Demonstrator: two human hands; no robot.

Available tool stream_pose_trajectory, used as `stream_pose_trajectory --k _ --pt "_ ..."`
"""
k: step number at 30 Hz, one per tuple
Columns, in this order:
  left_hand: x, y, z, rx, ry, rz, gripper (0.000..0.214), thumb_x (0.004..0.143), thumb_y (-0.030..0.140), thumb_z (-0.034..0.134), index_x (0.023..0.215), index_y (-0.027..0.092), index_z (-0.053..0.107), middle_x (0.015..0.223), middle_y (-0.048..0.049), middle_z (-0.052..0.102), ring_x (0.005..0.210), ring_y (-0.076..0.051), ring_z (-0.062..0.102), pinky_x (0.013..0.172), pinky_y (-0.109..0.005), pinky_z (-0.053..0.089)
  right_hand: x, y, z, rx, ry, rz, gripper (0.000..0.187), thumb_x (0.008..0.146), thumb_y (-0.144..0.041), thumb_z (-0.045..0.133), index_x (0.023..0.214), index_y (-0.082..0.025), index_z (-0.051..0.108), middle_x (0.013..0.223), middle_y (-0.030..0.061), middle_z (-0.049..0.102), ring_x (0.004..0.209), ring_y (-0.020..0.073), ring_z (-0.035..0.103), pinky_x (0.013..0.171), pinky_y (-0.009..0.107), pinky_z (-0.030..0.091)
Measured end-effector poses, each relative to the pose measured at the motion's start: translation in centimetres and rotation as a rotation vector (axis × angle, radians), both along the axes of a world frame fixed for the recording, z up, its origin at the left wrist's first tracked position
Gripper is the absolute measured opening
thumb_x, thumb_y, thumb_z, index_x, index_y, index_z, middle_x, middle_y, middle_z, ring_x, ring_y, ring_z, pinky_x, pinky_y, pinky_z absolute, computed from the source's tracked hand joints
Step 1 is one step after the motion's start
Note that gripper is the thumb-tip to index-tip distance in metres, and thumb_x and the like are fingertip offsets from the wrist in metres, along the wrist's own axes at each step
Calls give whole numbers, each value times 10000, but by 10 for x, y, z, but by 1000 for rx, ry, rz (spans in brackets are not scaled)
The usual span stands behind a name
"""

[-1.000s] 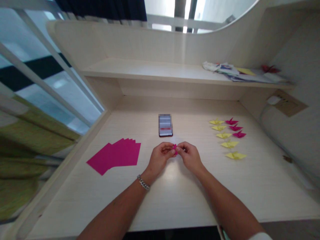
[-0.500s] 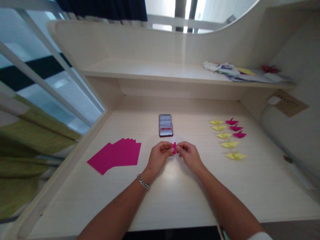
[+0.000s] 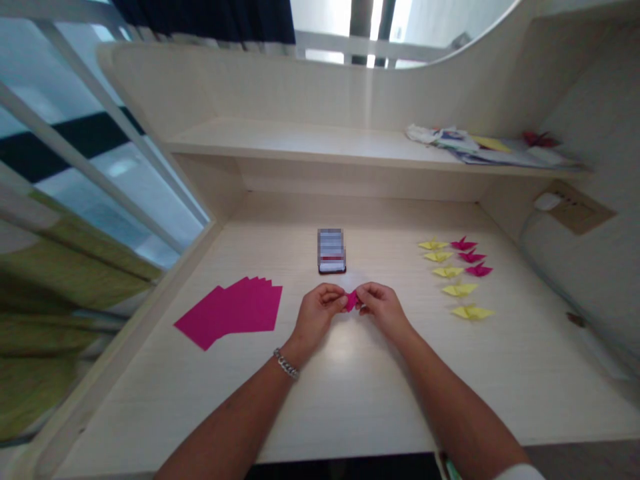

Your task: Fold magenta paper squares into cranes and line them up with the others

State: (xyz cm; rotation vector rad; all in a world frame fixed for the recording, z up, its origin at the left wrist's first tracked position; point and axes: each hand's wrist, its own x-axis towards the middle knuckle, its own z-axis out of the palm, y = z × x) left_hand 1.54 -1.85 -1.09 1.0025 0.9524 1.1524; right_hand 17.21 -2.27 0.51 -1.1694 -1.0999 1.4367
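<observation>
In the head view, the left hand (image 3: 320, 310) and right hand (image 3: 381, 307) both pinch a small pink folded paper (image 3: 351, 301) — it is between them, near the phone (image 3: 332, 252) on the worktop (image 3: 345, 407). The phone's screen (image 3: 331, 245) looks too blurry to read.

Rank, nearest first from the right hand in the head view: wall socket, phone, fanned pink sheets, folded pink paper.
1. Folded pink paper, pinched by the right hand.
2. Phone, ahead and left.
3. Fanned pink sheets, farther left.
4. Wall socket, far right.
</observation>
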Motion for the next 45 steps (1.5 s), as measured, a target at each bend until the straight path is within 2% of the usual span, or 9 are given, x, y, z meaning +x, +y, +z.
stream_pose_trajectory --k 5,12,16,19,26,31,35,40,45 --pt "-1 1 -1 27 40 0 209 671 245 743 798 138 615 729 -42 690 652 -144 636 647 -274 506 1 1 -4 -15 9 48 306 700 -468 680 713 -165 641 616 16 619 552 122 546 508 240 444" --pt "-2 0 3 56 118 -48 209 686 282 737 784 131 628 769 -58 688 720 -158 638 714 -293 505 -3 2 -16 78 -97 68 291 761 -451 625 742 -160 632 644 21 630 568 124 568 528 242 481" --pt "-1 -4 4 109 149 -40 240 674 294 753 801 144 615 811 -47 678 761 -153 637 747 -293 505 -4 1 -19 127 -184 66 257 783 -417 600 770 -162 635 671 19 625 578 126 565 546 250 491" --pt "1 -6 5 158 188 -21 224 721 326 711 817 148 615 813 -47 672 763 -156 636 736 -294 509 -5 0 -20 140 -207 35 257 788 -414 592 788 -161 637 692 28 624 628 142 581 555 250 500" --pt "1 -7 5 223 305 48 200 809 343 610 880 161 653 851 -59 675 806 -176 634 773 -320 519 -7 -1 -19 201 -223 -70 299 809 -453 569 787 -162 636 686 35 622 615 151 570 546 256 487" --pt "-1 -9 9 290 435 117 176 791 304 631 909 178 669 945 -65 676 885 -185 633 822 -322 513 -12 -8 -12 278 -338 -104 284 845 -425 534 841 -168 656 768 54 667 670 166 599 620 276 487" --pt "-1 -9 12 297 474 133 150 770 308 648 852 186 678 879 -59 672 835 -189 630 723 -292 531 -13 -12 -6 332 -411 -115 242 853 -378 531 852 -175 663 811 59 674 723 174 605 665 279 480" --pt "0 -3 7 207 396 191 166 764 327 650 811 167 648 826 -52 667 778 -172 634 698 -292 535 -13 -7 -9 225 -255 -176 257 834 -400 538 817 -167 645 762 54 661 684 163 589 624 271 481" --pt "3 2 3 17 46 185 244 756 360 658 822 150 554 743 -38 678 644 -146 657 664 -319 565 -12 -1 -14 67 -16 -234 296 781 -451 580 810 -161 625 784 63 661 679 158 590 551 255 485"
